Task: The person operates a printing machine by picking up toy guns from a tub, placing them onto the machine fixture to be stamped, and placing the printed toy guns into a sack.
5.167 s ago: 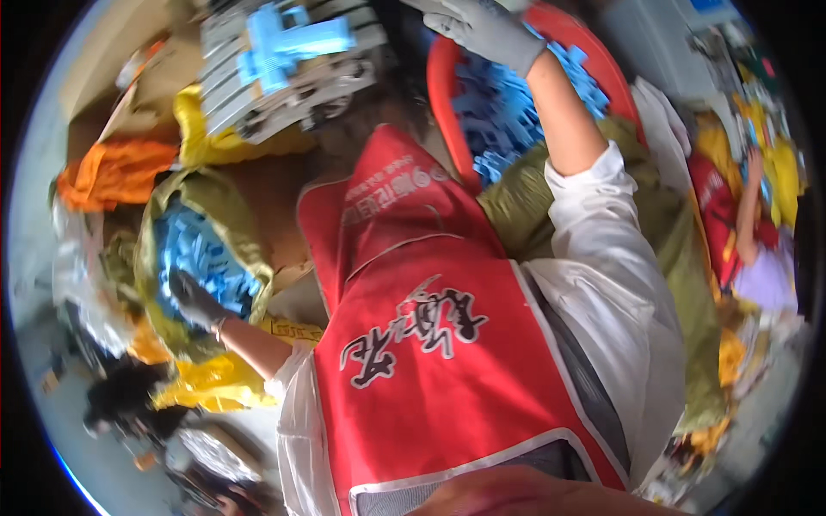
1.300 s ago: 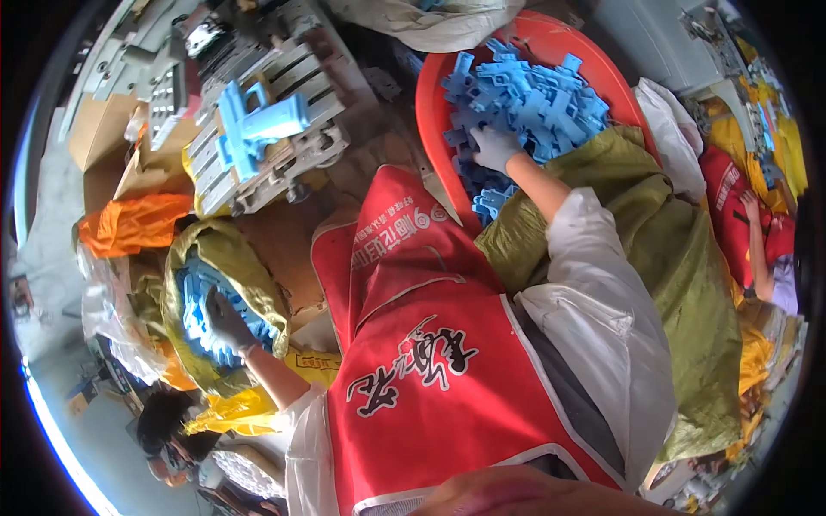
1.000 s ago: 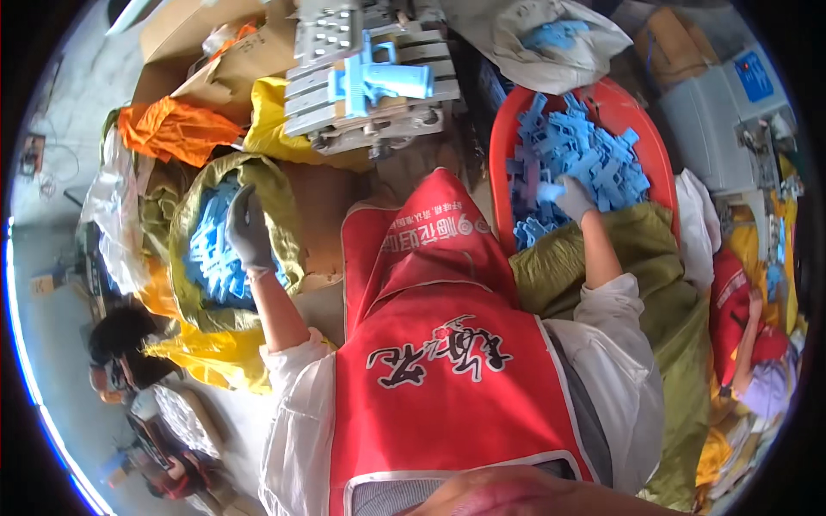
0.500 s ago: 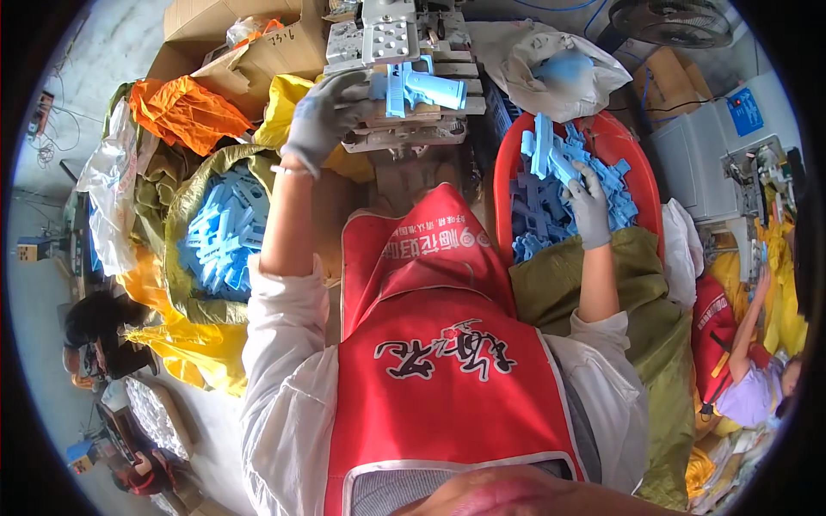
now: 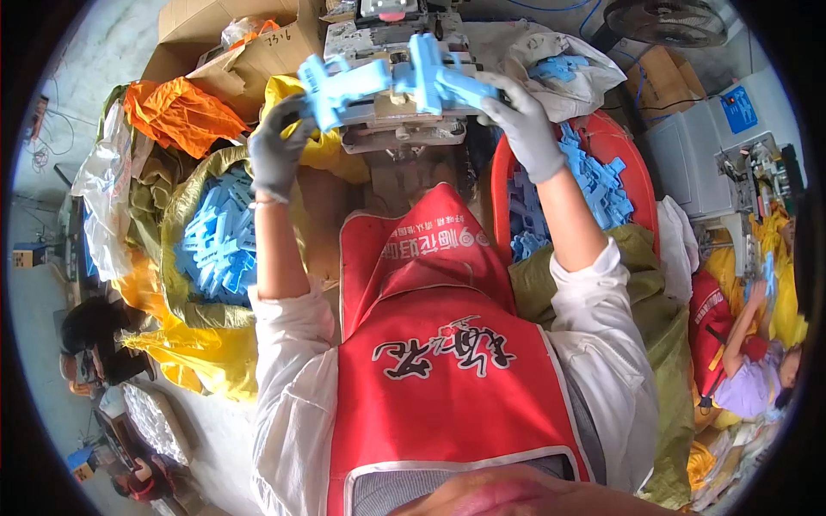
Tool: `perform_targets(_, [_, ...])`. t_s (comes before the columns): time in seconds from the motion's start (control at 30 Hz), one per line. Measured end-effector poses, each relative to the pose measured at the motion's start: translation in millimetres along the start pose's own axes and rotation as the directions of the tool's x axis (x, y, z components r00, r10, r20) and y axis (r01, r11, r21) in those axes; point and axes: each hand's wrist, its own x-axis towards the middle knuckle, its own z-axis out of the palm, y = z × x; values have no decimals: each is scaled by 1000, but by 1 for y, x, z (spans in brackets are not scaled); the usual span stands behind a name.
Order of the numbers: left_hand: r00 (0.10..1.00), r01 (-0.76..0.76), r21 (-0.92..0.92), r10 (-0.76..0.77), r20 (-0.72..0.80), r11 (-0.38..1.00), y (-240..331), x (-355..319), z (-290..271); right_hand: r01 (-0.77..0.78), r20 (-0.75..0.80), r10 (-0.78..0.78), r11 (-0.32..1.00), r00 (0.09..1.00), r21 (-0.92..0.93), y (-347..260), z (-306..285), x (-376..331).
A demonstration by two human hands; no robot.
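1. Two gloved hands are now up at the metal press fixture (image 5: 397,129) at 12 o'clock. Half a sec ago only the left was up there, while the right sat in the red tub (image 5: 632,172).
2. Left hand (image 5: 277,155): fingers wrapped around a blue plastic part (image 5: 340,86), holding it at the fixture's left edge. 1 sec ago it was down in the olive sack (image 5: 185,249) at 9 o'clock, so it seems to have picked the pc from there.
3. Right hand (image 5: 523,129): closed on a second blue plastic part (image 5: 434,79), which lies over the fixture top w/ the fingers at its right end. It has come up out of the tub at 2 o'clock.
4. Meaning, my read: the fetch phase is over and both pcs are at the fixture. Can't tell if either is seated or just held against it.
5. Stock remains: the sack holds plenty of blue pcs, and so does the tub, just right of the red apron (image 5: 430,361).
6. Around: an orange bag (image 5: 185,116) at 10 o'clock, a cardboard box (image 5: 249,43) at 11, a white bag w/ blue pcs (image 5: 572,77) at 1, and another person (image 5: 757,378) seated at 4, well apart.
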Motion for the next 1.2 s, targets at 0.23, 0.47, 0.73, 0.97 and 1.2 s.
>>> perform_targets(0.23, [906, 272, -227, -328, -266, 935, -72, -99, -77, 81, 46, -67, 817, 997, -572, 3, 33, 34])
perform_targets(0.47, [834, 441, 211, -312, -455, 872, -81, -150, -118, 343, 195, -379, 375, 905, -861, -24, 8, 10])
perform_targets(0.73, [557, 706, -41, -590, -585, 707, -86, -181, -169, -68, -196, -172, 561, 965, -825, 18, -124, -65])
perform_targets(0.97, [765, 602, 218, -477, -432, 768, -106, -168, -122, -493, -420, 312, 212, 852, -844, 121, -224, -148])
perform_targets(1.2, [892, 416, 423, -272, -360, 805, -64, -142, -101, -659, -582, 528, -55, 618, -750, 207, -192, -133])
